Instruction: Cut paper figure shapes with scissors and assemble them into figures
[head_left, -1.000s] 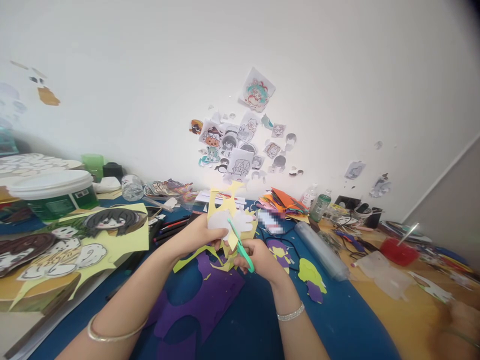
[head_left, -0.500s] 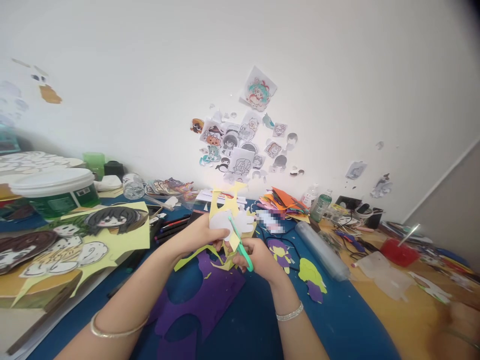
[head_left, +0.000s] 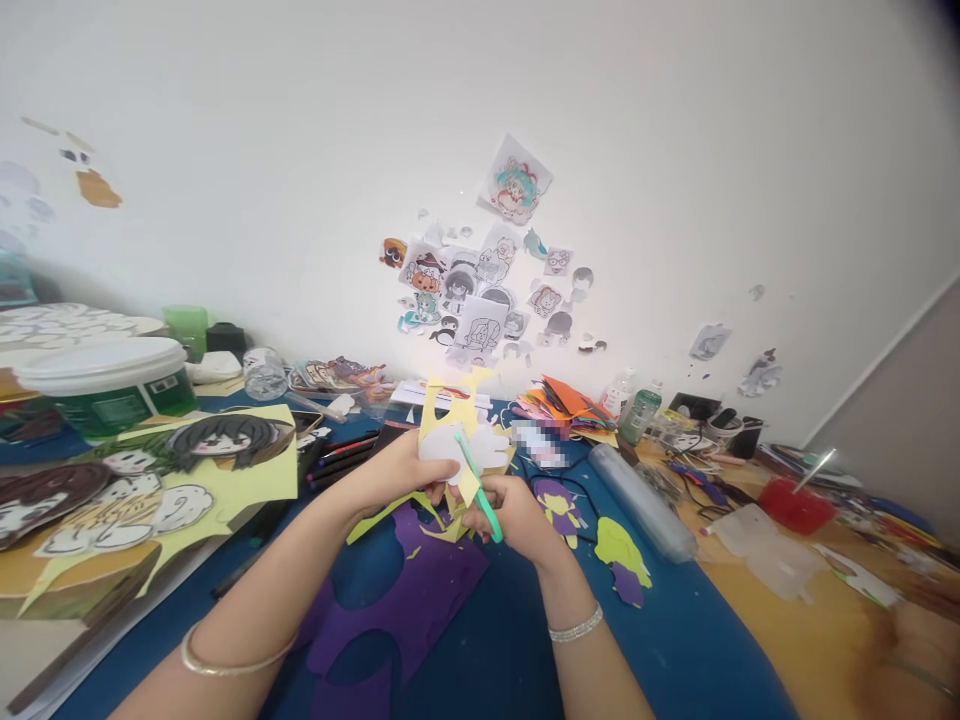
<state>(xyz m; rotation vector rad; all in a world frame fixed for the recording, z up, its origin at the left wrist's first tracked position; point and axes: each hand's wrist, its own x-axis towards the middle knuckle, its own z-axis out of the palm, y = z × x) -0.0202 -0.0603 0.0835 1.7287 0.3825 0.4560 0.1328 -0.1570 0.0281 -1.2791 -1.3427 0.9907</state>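
In my left hand (head_left: 409, 470) is a sheet of yellow paper (head_left: 452, 407) with holes cut through it, and a white paper shape (head_left: 442, 444) lies against it under my thumb. My right hand (head_left: 514, 515) grips a pair of green scissors (head_left: 489, 510). Their blades cross the edge of the white shape and the yellow sheet. Some of my right fingers are hidden behind the handle. Below both hands lies purple paper (head_left: 431, 590) with large cut-outs, next to some yellow scraps (head_left: 375, 515).
At the left are paper figures (head_left: 217, 440) and a white-lidded tub (head_left: 105, 385). Coloured paper (head_left: 566, 405) is stacked behind my hands. On the right lie a clear plastic roll (head_left: 643, 502), small cut figures (head_left: 622, 550) and a red container (head_left: 795, 505). Another person's hand (head_left: 915, 650) is blurred at lower right.
Almost nothing differs. My hands, the scissors and the paper hold nearly the same place, and the whole view has shifted very slightly.
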